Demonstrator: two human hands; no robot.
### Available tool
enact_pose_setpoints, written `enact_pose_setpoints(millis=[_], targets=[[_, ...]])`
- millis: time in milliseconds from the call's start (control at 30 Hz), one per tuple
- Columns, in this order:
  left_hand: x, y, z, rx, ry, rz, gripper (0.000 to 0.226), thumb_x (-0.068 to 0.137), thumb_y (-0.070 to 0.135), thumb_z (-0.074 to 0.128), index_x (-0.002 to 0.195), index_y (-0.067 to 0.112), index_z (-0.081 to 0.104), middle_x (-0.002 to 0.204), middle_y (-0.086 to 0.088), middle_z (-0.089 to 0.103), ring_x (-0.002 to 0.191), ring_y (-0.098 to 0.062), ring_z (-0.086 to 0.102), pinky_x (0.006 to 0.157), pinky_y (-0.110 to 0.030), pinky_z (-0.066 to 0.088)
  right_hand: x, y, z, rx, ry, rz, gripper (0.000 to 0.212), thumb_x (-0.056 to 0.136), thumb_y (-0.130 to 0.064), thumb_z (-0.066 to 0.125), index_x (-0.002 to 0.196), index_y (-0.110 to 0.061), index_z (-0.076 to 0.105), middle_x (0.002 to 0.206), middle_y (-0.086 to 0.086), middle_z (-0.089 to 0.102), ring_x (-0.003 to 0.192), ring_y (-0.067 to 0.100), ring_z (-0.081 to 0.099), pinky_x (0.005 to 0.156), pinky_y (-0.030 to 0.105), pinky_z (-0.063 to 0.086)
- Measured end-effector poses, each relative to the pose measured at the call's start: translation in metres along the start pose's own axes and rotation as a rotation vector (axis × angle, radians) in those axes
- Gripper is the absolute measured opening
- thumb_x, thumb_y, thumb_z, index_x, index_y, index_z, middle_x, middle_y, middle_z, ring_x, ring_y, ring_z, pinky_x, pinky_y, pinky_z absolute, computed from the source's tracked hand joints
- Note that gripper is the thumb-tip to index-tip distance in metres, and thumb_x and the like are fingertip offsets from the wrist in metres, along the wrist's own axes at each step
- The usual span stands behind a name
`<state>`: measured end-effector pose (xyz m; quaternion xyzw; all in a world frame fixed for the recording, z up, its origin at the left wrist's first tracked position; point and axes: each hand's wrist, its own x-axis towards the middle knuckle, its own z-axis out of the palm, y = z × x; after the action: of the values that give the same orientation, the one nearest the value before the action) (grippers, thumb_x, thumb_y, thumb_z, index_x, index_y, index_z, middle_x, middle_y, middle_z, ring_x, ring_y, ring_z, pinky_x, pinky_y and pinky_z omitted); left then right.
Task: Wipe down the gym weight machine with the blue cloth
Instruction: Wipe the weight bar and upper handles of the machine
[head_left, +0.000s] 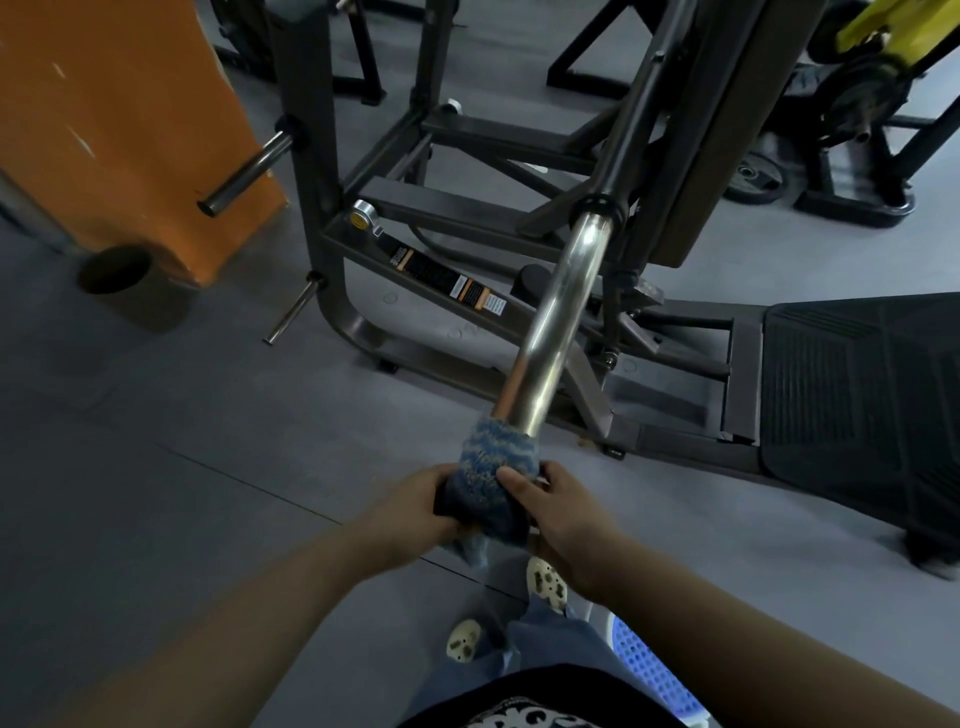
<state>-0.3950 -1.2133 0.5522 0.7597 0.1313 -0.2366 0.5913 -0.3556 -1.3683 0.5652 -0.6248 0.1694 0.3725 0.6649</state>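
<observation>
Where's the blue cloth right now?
In the head view, low and centre: the blue knitted cloth wraps the near end of the shiny steel bar, gripped by the left hand and right hand.

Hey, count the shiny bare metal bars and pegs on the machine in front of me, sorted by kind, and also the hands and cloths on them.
Long chrome bar: 1, its near end wrapped in the cloth
Short pegs on the frame: 2, upper peg and lower peg
Blue cloth: 1
Hands on the cloth: 2, left hand and right hand
Total: 6
</observation>
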Motion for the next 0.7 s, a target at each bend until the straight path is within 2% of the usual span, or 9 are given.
enact_pose_setpoints(millis=[100, 167, 233, 333, 400, 500, 600, 667, 700], targets=[[-0.001, -0.008, 0.010, -0.034, 0.162, 0.041, 0.023, 0.073, 0.013, 0.079, 0.088, 0.021, 0.065, 0.079, 0.006, 0.072, 0.076, -0.008, 0.069, 0.071, -0.028, 0.058, -0.003, 0.005, 0.003, -0.017, 0.022, -0.005, 0.035, 0.088, -0.021, 0.062, 0.115, -0.006, 0.047, 0.110, 0.010, 0.061, 0.099, 0.025, 0.062, 0.082, 0.043, 0.056], [-0.001, -0.009, 0.011, -0.004, 0.171, 0.084, 0.017, 0.075, 0.010, 0.076, 0.082, 0.020, 0.065, 0.067, 0.011, 0.070, 0.066, -0.001, 0.067, 0.060, -0.017, 0.053, -0.004, 0.006, 0.003, -0.042, 0.037, -0.021, 0.036, 0.087, -0.022, 0.063, 0.115, -0.007, 0.047, 0.109, 0.009, 0.061, 0.101, 0.026, 0.062, 0.083, 0.043, 0.055], [0.001, -0.010, 0.006, 0.113, 0.162, 0.123, 0.012, 0.078, 0.012, 0.074, 0.083, 0.017, 0.065, 0.068, 0.009, 0.069, 0.068, -0.002, 0.066, 0.058, -0.013, 0.050, -0.005, 0.008, 0.003, -0.074, 0.046, -0.028, 0.039, 0.086, -0.022, 0.065, 0.116, -0.008, 0.047, 0.106, 0.006, 0.062, 0.097, 0.024, 0.063, 0.081, 0.041, 0.056], [0.004, -0.005, -0.006, 0.258, 0.067, 0.080, 0.015, 0.083, 0.006, 0.067, 0.097, 0.010, 0.065, 0.089, -0.002, 0.068, 0.086, -0.015, 0.065, 0.067, -0.014, 0.050, -0.008, 0.008, -0.001, -0.112, 0.039, -0.013, 0.042, 0.083, -0.021, 0.068, 0.118, -0.005, 0.050, 0.103, 0.007, 0.063, 0.089, 0.022, 0.064, 0.078, 0.039, 0.056], [0.004, 0.003, -0.014, 0.370, 0.019, 0.045, 0.033, 0.081, 0.008, 0.070, 0.112, 0.014, 0.061, 0.108, -0.002, 0.064, 0.102, -0.015, 0.060, 0.081, -0.017, 0.047, -0.009, 0.006, -0.006, -0.032, -0.014, 0.035, 0.037, 0.087, -0.021, 0.064, 0.116, -0.002, 0.052, 0.104, 0.012, 0.064, 0.091, 0.026, 0.065, 0.078, 0.041, 0.056], [-0.001, 0.013, -0.024, 0.594, 0.133, 0.003, 0.065, 0.079, 0.015, 0.073, 0.137, 0.018, 0.042, 0.137, -0.002, 0.048, 0.124, -0.018, 0.046, 0.100, -0.027, 0.037, -0.011, 0.002, -0.017, 0.162, -0.073, 0.147, 0.025, 0.097, -0.025, 0.047, 0.099, -0.004, 0.060, 0.093, 0.014, 0.066, 0.082, 0.027, 0.064, 0.074, 0.039, 0.055], [-0.014, 0.021, -0.022, 0.137, 0.140, -0.110, 0.046, 0.093, 0.014, 0.056, 0.136, 0.018, 0.039, 0.133, -0.005, 0.048, 0.112, -0.017, 0.048, 0.096, -0.030, 0.043, -0.009, 0.003, -0.024, 0.124, -0.084, 0.142, 0.019, 0.098, -0.012, 0.042, 0.100, -0.004, 0.060, 0.092, 0.014, 0.064, 0.075, 0.025, 0.064, 0.063, 0.032, 0.055], [-0.021, 0.027, -0.012, -0.101, 0.018, -0.188, 0.035, 0.093, 0.031, 0.052, 0.125, 0.024, 0.041, 0.120, 0.000, 0.054, 0.108, -0.017, 0.054, 0.099, -0.036, 0.043, -0.008, 0.005, -0.024, 0.086, -0.093, 0.129, 0.020, 0.096, 0.000, 0.042, 0.108, -0.006, 0.057, 0.097, 0.016, 0.064, 0.078, 0.025, 0.065, 0.062, 0.031, 0.057], [-0.022, 0.028, -0.006, -0.178, -0.031, -0.206, 0.039, 0.087, 0.041, 0.054, 0.121, 0.024, 0.042, 0.116, 0.001, 0.057, 0.106, -0.017, 0.057, 0.101, -0.038, 0.043, -0.009, 0.005, -0.022, 0.085, -0.095, 0.120, 0.023, 0.094, 0.005, 0.042, 0.111, -0.006, 0.055, 0.099, 0.017, 0.064, 0.080, 0.026, 0.066, 0.062, 0.031, 0.057]])
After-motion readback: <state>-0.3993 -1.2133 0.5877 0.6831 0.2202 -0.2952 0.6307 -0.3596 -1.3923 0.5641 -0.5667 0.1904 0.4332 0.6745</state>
